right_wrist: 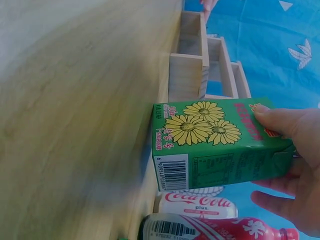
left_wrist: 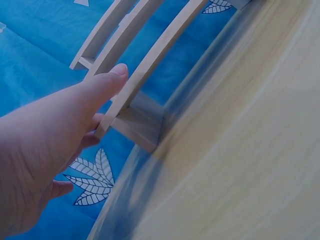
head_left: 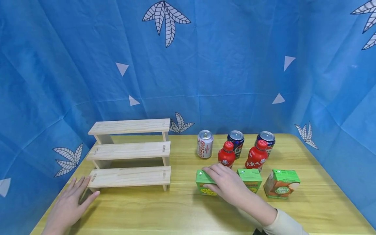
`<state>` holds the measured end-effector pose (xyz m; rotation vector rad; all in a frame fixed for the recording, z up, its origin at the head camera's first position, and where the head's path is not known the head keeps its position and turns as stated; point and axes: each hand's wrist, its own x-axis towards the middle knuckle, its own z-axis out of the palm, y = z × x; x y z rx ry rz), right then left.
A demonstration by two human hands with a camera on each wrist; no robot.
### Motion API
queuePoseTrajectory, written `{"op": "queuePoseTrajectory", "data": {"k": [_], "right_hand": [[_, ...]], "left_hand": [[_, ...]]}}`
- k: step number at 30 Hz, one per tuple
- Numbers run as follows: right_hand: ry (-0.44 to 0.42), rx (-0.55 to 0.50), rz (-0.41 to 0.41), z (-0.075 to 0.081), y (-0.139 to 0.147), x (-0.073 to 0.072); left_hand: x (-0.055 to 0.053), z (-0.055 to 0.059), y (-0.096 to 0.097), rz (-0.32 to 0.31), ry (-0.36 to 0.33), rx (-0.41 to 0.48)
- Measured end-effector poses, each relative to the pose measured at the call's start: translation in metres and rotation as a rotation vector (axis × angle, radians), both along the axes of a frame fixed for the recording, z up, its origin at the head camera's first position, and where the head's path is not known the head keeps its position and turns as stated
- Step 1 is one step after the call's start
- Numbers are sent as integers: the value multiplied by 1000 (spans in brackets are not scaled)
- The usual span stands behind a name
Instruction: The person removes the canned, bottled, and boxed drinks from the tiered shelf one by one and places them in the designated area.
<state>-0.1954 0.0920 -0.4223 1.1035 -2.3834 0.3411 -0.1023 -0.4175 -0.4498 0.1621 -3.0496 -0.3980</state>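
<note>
My right hand [head_left: 227, 182] grips the top of a green juice box [right_wrist: 210, 140], thumb on its front face and fingers behind. Yellow flowers and a barcode show on the box, which is upright close over the table in the head view. At the left, my left hand [head_left: 69, 200] reaches to the left end of a three-step wooden shelf [head_left: 129, 176], its fingers extended. In the left wrist view the thumb [left_wrist: 112, 77] lies along the lowest step's edge, with the other fingers partly hidden behind. The shelf's steps hold nothing.
Right of the held box stand another green juice box [head_left: 249, 178] and a brown-and-green box [head_left: 282, 184]. Behind them are two red bottles [head_left: 226, 156], a white Coca-Cola can [head_left: 205, 144] and two dark blue cans [head_left: 236, 140]. Blue cloth [head_left: 223, 65] surrounds the wooden table [head_left: 147, 209].
</note>
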Motion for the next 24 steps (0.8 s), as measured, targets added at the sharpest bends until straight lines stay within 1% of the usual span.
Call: {"op": "queuePoseTrajectory", "data": {"k": [10, 24], "right_hand": [[-1, 31, -19, 1, 5, -1], [-56, 75, -19, 7, 13, -6]], "left_hand": [[0, -1, 0, -7, 0, 2], [-2, 0, -2, -4, -17, 7]]}}
